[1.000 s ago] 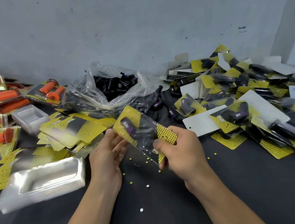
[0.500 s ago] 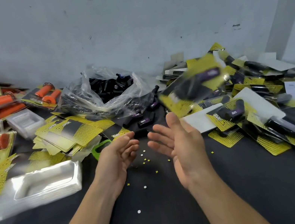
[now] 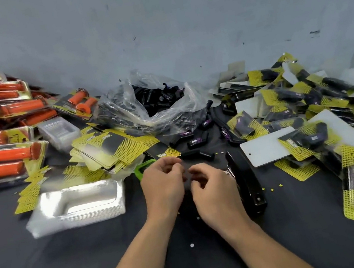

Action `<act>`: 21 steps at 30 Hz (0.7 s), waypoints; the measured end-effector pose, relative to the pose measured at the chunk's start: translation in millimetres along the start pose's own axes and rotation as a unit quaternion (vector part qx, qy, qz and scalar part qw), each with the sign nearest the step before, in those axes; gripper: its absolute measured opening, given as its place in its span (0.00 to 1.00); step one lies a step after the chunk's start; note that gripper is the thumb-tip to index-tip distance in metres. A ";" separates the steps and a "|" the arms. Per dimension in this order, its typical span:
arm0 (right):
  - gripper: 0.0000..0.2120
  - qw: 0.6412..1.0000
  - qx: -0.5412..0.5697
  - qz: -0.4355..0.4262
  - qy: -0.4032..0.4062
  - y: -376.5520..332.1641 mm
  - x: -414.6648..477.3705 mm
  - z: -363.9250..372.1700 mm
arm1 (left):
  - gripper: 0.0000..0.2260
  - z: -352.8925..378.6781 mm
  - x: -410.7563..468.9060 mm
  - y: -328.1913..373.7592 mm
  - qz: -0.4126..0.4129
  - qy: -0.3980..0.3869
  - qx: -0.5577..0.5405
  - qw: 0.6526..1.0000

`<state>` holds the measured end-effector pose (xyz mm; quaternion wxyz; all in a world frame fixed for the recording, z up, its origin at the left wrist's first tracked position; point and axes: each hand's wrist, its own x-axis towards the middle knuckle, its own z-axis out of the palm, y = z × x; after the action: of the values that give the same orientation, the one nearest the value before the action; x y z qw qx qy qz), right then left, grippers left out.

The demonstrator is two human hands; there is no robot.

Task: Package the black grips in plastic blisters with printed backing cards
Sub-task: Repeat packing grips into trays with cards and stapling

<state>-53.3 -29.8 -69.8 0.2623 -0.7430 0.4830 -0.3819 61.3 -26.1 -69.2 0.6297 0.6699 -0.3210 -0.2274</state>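
Finished packs [image 3: 309, 110]: lay heaped from 1 to 3 o'clock of the hands. Clear bag [image 3: 119, 107] holding black grips [image 3: 155, 97]: stood at 12 o'clock, well beyond reach. Backing cards [image 3: 112, 147]: fanned stack at 10 o'clock. Plastic blisters [image 3: 77, 205]: nested stack at 9 o'clock, nearer the left hand [image 3: 164, 187]. Stapler [image 3: 248, 182]: just beside the right hand [image 3: 215, 189], at its 3 o'clock. Both hands: side by side, fingers loosely curled, nothing held. Loose black grip [image 3: 192, 154]: lay just past the fingertips at 12 o'clock, long axis 9-to-3, about equally near either hand; judged the likely next pick.
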 end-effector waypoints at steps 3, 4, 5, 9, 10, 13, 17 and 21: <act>0.22 0.999 -0.012 -0.028 0.022 -9.1 9.4 13.6 | 0.09 -3.0 4.6 -2.8 -0.005 0.050 0.035 0.998; 0.23 0.999 -0.014 -0.040 0.026 -12.3 14.0 19.1 | 0.08 -4.4 6.3 -3.4 -0.012 0.053 0.032 0.998; 0.24 0.998 -0.019 -0.054 0.027 -14.8 18.9 24.9 | 0.08 -5.4 8.0 -4.4 -0.020 0.052 0.025 0.998; 0.23 0.997 -0.020 -0.075 -0.011 -21.4 43.4 42.4 | 0.07 -8.1 8.3 -0.5 -0.055 0.095 -0.021 0.994; 0.22 0.997 -0.024 -0.075 -0.019 -22.7 48.9 45.6 | 0.08 -9.1 7.5 1.6 -0.054 0.123 -0.020 0.991; 0.22 0.996 -0.019 -0.087 -0.027 -26.1 60.1 56.1 | 0.06 -11.5 8.5 5.1 -0.043 0.192 -0.034 0.980; 0.14 0.993 0.044 -0.105 0.041 -25.0 64.6 61.5 | 0.06 -13.1 10.7 3.7 -0.066 0.168 -0.050 0.982; 0.13 0.989 0.126 -0.056 0.051 -28.0 55.6 50.9 | 0.07 -15.1 12.1 0.5 -0.061 0.134 -0.053 0.988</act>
<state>16.4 -68.7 -60.2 0.3070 -0.7098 0.4012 -0.4910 80.2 -24.2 -66.0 0.6869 0.6781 -0.1794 -0.1901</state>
